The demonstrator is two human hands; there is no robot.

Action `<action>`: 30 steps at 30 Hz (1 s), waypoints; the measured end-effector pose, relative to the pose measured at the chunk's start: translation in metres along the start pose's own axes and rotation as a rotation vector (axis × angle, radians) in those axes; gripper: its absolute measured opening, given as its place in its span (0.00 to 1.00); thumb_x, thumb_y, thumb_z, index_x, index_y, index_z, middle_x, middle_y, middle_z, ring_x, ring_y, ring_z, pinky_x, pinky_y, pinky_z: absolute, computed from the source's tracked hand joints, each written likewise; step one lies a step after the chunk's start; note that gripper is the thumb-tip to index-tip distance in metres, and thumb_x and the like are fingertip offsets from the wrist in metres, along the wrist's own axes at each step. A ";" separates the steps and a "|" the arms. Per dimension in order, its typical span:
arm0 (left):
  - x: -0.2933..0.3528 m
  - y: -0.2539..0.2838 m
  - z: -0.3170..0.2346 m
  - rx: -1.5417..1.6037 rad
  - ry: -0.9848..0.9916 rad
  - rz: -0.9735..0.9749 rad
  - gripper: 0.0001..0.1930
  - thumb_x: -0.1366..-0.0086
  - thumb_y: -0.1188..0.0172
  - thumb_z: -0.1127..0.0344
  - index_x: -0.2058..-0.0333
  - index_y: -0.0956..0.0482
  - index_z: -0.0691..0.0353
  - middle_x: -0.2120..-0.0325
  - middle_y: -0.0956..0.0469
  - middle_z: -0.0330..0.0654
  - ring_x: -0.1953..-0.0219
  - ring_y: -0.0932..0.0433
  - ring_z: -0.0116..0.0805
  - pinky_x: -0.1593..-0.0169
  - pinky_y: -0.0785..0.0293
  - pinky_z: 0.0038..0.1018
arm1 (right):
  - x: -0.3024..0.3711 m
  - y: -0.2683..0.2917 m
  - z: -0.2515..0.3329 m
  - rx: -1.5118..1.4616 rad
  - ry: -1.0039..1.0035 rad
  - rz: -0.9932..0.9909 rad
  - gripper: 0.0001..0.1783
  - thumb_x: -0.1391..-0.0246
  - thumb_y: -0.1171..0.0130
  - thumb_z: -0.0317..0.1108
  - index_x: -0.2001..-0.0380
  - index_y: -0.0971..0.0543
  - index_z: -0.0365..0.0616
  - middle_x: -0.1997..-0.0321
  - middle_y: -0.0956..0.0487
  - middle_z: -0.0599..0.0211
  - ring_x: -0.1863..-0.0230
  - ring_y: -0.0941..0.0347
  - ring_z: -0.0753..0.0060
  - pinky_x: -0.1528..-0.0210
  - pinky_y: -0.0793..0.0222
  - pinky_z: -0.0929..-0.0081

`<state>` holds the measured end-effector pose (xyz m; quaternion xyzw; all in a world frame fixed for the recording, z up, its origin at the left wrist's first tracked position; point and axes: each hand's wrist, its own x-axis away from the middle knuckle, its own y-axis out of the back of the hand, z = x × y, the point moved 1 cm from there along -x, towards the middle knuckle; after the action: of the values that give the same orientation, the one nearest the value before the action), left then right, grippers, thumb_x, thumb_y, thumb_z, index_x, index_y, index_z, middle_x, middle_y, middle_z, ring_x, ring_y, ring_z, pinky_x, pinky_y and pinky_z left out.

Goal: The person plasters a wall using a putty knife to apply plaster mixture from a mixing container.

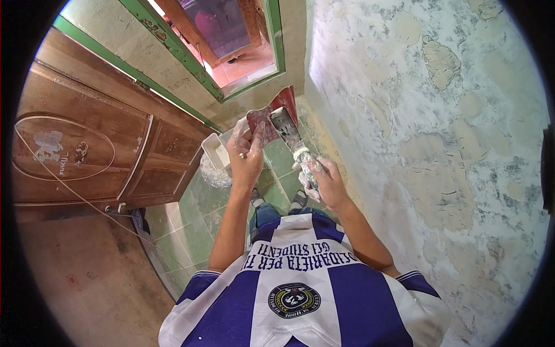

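Firmly closed, right hand around putty knife.

I see a flat red trapezoid-shaped plaster board, smeared with grey putty, held tilted in my left hand, while a metal-bladed putty knife with a plaster-caked handle, gripped in my right hand, lies blade-flat against the board's face.
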<state>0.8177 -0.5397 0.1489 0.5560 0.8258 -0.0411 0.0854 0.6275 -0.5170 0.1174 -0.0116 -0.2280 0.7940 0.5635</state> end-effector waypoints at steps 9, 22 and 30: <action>-0.020 0.010 -0.006 -0.175 -0.141 -0.004 0.19 0.36 0.46 0.81 0.46 0.32 0.67 0.56 0.21 0.47 0.54 0.21 0.33 0.53 0.26 0.26 | 0.025 -0.003 0.035 0.250 -0.180 0.310 0.18 0.34 0.53 0.41 0.61 0.22 0.36 0.83 0.30 0.78 0.87 0.42 0.90 0.84 0.47 0.85; -0.009 0.002 -0.025 -0.447 -0.226 0.081 0.21 0.37 0.42 0.76 0.46 0.32 0.57 0.59 0.18 0.47 0.58 0.21 0.26 0.59 0.26 0.22 | 0.023 -0.006 0.023 0.133 -0.279 0.293 0.16 0.35 0.52 0.39 0.63 0.23 0.35 0.81 0.30 0.77 0.83 0.39 0.89 0.81 0.45 0.88; -0.008 0.006 -0.024 -0.475 -0.268 0.122 0.22 0.38 0.43 0.78 0.46 0.34 0.58 0.59 0.18 0.48 0.58 0.19 0.34 0.58 0.26 0.24 | 0.027 -0.004 0.019 0.000 -0.283 0.318 0.15 0.36 0.52 0.37 0.64 0.23 0.34 0.81 0.29 0.76 0.83 0.38 0.89 0.83 0.45 0.88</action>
<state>0.8239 -0.5410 0.1737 0.5586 0.7585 0.0857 0.3244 0.6157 -0.4988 0.1420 0.0641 -0.3003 0.8667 0.3932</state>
